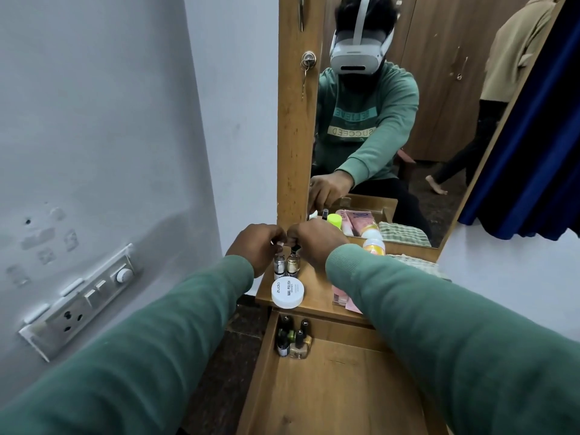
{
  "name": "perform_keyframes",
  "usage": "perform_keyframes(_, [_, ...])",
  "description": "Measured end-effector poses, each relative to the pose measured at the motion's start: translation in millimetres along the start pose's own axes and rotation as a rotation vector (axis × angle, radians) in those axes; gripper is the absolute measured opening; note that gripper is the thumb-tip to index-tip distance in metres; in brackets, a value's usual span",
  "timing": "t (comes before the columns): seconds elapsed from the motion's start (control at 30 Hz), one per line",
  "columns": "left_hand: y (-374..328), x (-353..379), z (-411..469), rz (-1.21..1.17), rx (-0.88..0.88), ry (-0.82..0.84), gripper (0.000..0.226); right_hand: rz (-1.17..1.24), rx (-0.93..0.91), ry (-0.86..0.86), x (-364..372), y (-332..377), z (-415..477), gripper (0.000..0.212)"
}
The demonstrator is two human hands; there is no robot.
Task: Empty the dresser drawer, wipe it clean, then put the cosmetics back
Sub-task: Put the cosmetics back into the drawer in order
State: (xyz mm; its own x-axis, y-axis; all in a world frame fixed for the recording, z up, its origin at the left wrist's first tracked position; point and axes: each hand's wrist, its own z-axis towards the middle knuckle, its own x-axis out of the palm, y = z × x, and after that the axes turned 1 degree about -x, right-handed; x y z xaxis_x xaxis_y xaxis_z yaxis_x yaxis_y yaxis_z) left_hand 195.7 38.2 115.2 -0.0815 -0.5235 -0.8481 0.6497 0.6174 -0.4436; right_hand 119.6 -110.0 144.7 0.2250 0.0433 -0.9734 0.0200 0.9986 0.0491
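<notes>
The wooden drawer [329,400] is pulled open below the dresser top [317,293]. Several nail polish bottles [293,340] stand in its back left corner. On the dresser top, a silver bottle [278,265] and a gold bottle [292,265] stand side by side. Both hands meet just above them. My left hand [254,246] has its fingers curled and pinches a small white-tipped item that I cannot identify. My right hand [317,241] pinches the black cap of a bottle [294,251] behind the gold one. A white round nail polish jar [287,291] lies in front.
A pink tube [339,297] lies partly under my right sleeve. An orange and white bottle [373,246] and a checked cloth [420,262] sit near the mirror [408,120]. A wall switch panel [78,296] is at the left. A blue curtain [533,152] hangs at the right.
</notes>
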Motion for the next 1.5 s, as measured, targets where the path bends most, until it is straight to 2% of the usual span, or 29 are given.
perform_keyframes(0.17, [-2.9,-5.7,0.2,-0.027,-0.037,-0.041,0.025,0.066,0.023,-0.054,-3.3,-5.9,2.1,0.023])
perform_keyframes(0.33, [-14.0,-37.3,-5.8,-0.096,-0.034,-0.207,0.020,0.157,0.055,-0.198,-40.9,-13.2,-5.4,0.015])
perform_keyframes(0.43, [-26.1,-63.7,-27.1,-0.130,0.018,-0.314,0.019,0.261,0.063,-0.351,-72.6,-10.7,-29.5,0.015])
perform_keyframes(0.53, [-43.0,-79.9,-69.3,-0.169,0.060,-0.347,0.018,0.361,0.030,-0.378,-93.5,1.4,-75.9,0.014])
perform_keyframes(0.67, [-48.0,-58.7,-130.4,-0.237,0.091,-0.207,0.014,0.521,-0.006,-0.228,-72.0,21.5,-141.5,0.012])
perform_keyframes(0.8, [-34.9,-2.5,-164.5,-0.200,0.015,-0.070,0.012,0.551,0.124,-0.015,-7.9,26.0,-176.8,0.013])
perform_keyframes(0.87, [-29.4,20.6,-168.8,-0.191,-0.031,-0.033,0.013,0.539,0.165,0.028,25.6,24.6,-181.6,0.013])
perform_keyframes(1.07, [-14.1,60.3,-163.4,-0.122,-0.161,0.088,0.014,0.475,0.223,0.027,80.3,27.4,-177.8,0.016])
perform_keyframes(1.3, [-7.6,78.7,-163.1,0.003,-0.142,0.095,0.019,0.503,0.258,0.033,100.5,28.8,-178.2,0.033])
perform_keyframes(1.5, [-8.7,82.7,-164.1,0.047,-0.133,0.128,0.013,0.512,0.222,0.019,102.3,35.4,-180.0,0.032])
